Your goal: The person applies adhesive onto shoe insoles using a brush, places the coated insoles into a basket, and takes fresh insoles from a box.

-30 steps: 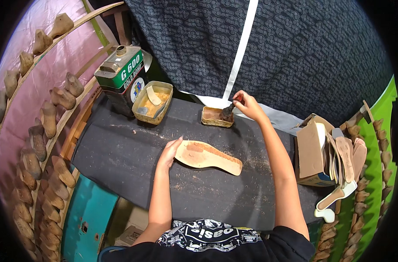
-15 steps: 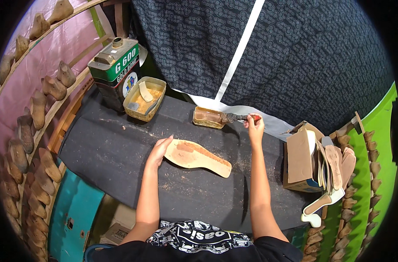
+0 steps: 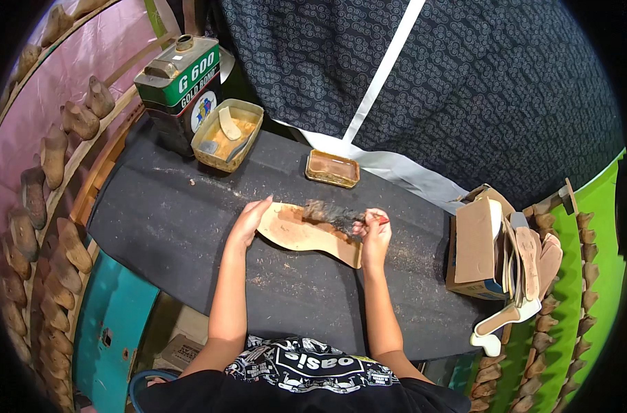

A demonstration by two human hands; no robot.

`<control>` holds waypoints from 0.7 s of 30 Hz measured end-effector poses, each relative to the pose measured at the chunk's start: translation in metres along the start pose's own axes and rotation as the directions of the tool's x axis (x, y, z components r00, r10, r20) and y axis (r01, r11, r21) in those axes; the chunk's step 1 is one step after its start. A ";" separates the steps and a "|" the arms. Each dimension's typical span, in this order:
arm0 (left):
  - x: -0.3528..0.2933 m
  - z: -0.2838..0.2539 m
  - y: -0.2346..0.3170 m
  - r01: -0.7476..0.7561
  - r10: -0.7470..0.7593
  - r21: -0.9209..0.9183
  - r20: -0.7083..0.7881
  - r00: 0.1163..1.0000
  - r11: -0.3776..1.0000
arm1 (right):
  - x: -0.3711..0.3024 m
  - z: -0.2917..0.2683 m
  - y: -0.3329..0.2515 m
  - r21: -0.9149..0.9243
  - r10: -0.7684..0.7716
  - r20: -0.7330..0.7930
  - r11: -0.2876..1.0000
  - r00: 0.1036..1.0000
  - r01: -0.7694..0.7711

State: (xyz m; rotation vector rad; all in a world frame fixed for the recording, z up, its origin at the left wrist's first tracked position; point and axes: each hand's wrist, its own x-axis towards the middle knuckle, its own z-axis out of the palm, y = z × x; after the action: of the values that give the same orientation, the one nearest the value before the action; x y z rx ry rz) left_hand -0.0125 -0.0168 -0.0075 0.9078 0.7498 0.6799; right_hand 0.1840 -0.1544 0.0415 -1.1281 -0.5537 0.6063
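Observation:
A tan shoe insole (image 3: 286,237) with a darker, wet-looking patch is held at its wide end by my left hand (image 3: 249,221), above the dark-covered table. My right hand (image 3: 374,237) is closed round the red handle of a dark, caked brush (image 3: 334,215). The brush head, slightly blurred, lies over the insole's far edge, hiding part of it. Just beyond stands a small rectangular tub (image 3: 333,168) with brownish liquid or glue in it.
At the back left are a green and black metal can (image 3: 179,93) and a larger tub (image 3: 220,160) holding scraps. A cardboard box (image 3: 470,244) of insoles stands at the right. Wooden shoe lasts (image 3: 54,157) line racks on both sides; a dark patterned cloth (image 3: 479,96) hangs behind.
My right hand has brought the brush from the small tub toward me and left, over the insole. My left hand still holds the insole, which has tilted a little.

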 end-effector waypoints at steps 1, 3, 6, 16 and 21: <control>-0.001 0.001 0.001 0.003 -0.003 0.000 -0.003 1.000 1.000 | -0.004 0.001 0.001 -0.021 0.021 0.006 1.000 1.000 -0.021; -0.001 0.002 0.000 0.012 -0.012 0.000 -0.004 1.000 1.000 | -0.008 -0.001 0.003 -0.042 0.019 0.016 0.999 1.000 -0.018; -0.001 0.001 -0.001 0.015 -0.015 -0.005 -0.013 1.000 1.000 | -0.015 -0.008 0.001 -0.107 0.026 0.022 0.994 0.999 -0.024; -0.003 0.002 0.003 0.008 -0.009 -0.027 -0.028 1.000 1.000 | -0.026 -0.095 -0.018 -0.287 -0.095 -0.110 0.956 0.989 0.059; -0.001 0.002 0.002 0.022 -0.023 -0.020 -0.028 0.999 1.000 | -0.029 -0.116 -0.028 -0.274 -0.114 -0.155 0.959 0.981 0.068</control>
State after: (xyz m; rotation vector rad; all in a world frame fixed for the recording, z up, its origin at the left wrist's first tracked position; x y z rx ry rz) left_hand -0.0115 -0.0181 -0.0048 0.8725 0.7759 0.6802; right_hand 0.2468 -0.2593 0.0264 -1.3876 -0.5481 0.3570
